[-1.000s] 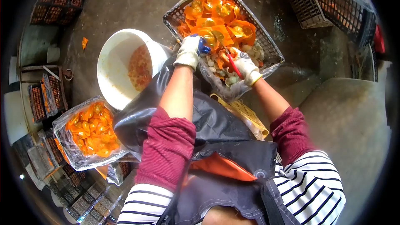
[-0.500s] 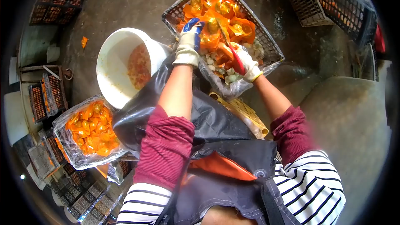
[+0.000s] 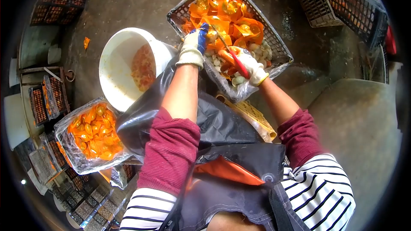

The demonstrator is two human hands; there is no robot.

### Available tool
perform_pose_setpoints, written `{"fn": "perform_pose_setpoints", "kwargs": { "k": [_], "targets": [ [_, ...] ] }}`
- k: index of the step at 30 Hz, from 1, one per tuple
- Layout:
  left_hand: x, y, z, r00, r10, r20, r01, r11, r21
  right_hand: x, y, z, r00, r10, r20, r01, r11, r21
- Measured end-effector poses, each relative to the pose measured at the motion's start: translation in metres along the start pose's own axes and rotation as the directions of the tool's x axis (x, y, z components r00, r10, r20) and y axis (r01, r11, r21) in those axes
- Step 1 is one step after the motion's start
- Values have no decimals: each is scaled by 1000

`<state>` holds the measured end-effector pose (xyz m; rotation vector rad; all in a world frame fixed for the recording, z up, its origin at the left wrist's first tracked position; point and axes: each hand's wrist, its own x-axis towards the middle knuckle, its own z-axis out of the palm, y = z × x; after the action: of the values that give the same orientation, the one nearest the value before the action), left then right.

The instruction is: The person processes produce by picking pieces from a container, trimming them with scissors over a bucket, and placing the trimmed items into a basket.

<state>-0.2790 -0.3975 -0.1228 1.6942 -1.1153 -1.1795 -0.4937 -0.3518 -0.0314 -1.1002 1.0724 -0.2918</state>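
Observation:
My left hand point(image 3: 194, 42), in a white glove with blue coating, is closed over the plastic-lined crate point(image 3: 277, 48). A pale rounded piece point(image 3: 211, 37) shows by its fingertips; whether it is gripped is unclear. In a white glove with orange fingers, my right hand point(image 3: 248, 65) grips a red-handled knife point(image 3: 238, 61). Its thin blade points up and left toward the left hand. Glossy orange, film-like pieces point(image 3: 231, 8) with golden round centres fill the crate's far part. Pale, shell-like pieces point(image 3: 262, 52) lie in its near right part.
A tilted white bucket point(image 3: 112, 55) with reddish residue stands on the left. Below it, another plastic-lined crate point(image 3: 68, 162) holds orange pieces point(image 3: 95, 130). A black apron point(image 3: 209, 119) covers my lap, above a yellow crate point(image 3: 252, 117). Stacked dark crates point(image 3: 349, 6) stand far right.
My left hand has drawn slightly down and away from the orange pieces, its fingers turning inward. The right hand and knife have shifted slightly, with the blade tip further left.

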Motion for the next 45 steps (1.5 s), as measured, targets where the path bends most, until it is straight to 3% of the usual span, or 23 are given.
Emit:
{"fn": "perform_pose_setpoints", "kwargs": {
  "k": [2, 4, 6, 10, 11, 13, 16, 19, 21, 22, 23, 24, 26, 28, 30, 32, 33, 34, 36, 37, 38, 39, 45],
  "targets": [
    [-5, 10, 1, 1000, -20, -6, 20, 997, 72, -4, -4, -2, 1000, -1, 22, 1, 1000, 12],
    [-30, 68, 0, 957, -283, -59, 289, 948, 135, -6, -4, -3, 999, 6, 38, -6, 1000, 14],
    [-20, 48, 3, 964, -267, 15, 267, 964, 10, -6, -3, -6, 999, 20, 47, -20, 1000, 7],
    [-43, 91, -2, 994, -44, 100, -13, 863, 505, -6, 4, -4, 1000, -1, -11, 2, 994, 108],
    [-42, 92, 1, 983, -181, 15, 176, 968, 182, -6, 4, -1, 999, 13, -34, -7, 988, 156],
    [-40, 93, 11, 878, -478, 9, 415, 752, -511, -6, -1, 3, 996, -6, -93, 19, 990, 142],
    [-43, 94, 11, 935, -331, 126, 308, 584, -751, -6, -20, 4, 976, -96, -194, 84, 994, -67],
    [-9, 53, -5, 870, 162, 467, 398, 331, -856, 7, -37, 4, 955, -202, -215, 168, 971, -167],
    [-59, 138, -14, 969, -191, 154, 220, 396, -891, 19, -63, 15, 882, -415, -224, 218, 780, -587],
    [-63, 153, -23, 989, -132, 70, 114, 363, -925, 7, -98, 21, 893, -413, -181, 222, 753, -620],
    [-63, 157, -38, 994, -80, 68, 96, 422, -901, 1, -121, 33, 942, -284, -178, 188, 888, -419],
    [-60, 157, -59, 997, -35, 65, 73, 481, -873, 3, -138, 37, 942, -319, -105, 232, 845, -481],
    [-63, 164, -102, 1000, 6, -1, -5, 553, -833, 22, -157, 63, 932, -361, -23, 350, 917, -193],
    [-88, 188, -141, 986, 15, -165, -126, 715, -687, 35, -172, 83, 930, -368, 9, 361, 906, -222],
    [-121, 204, -176, 986, 67, -156, -167, 545, -821, 33, -184, 95, 948, -260, 182, 309, 887, -344],
    [-123, 173, -218, 985, 24, -171, -166, 398, -902, 36, -167, 108, 784, -531, 322, 609, 760, -229],
    [-121, 150, -236, 961, 163, -224, -272, 394, -878, 29, -174, 120, 842, -463, 276, 522, 829, -200],
    [-137, 150, -246, 979, -92, -183, -167, 159, -973, 22, -180, 132, 893, -387, 231, 429, 888, -169],
    [-139, 116, -256, 862, -277, -425, -400, 143, -905, 39, -156, 135, 911, -352, 214, 304, 925, 228],
    [-145, 97, -263, 882, -256, -395, -338, 238, -910, 38, -148, 134, 924, -354, 147, 310, 916, 255],
    [-155, 80, -271, 850, -247, -465, -175, 700, -692, 32, -141, 129, 933, -350, 82, 316, 907, 280],
    [-166, 67, -279, 861, -194, -470, -146, 790, -595, 28, -138, 116, 947, -297, 122, 256, 928, 271],
    [-248, 44, -317, 767, -170, -619, -291, 767, -572, 15, -75, 36, 906, -415, 83, 262, 703, 661]
  ]
}}
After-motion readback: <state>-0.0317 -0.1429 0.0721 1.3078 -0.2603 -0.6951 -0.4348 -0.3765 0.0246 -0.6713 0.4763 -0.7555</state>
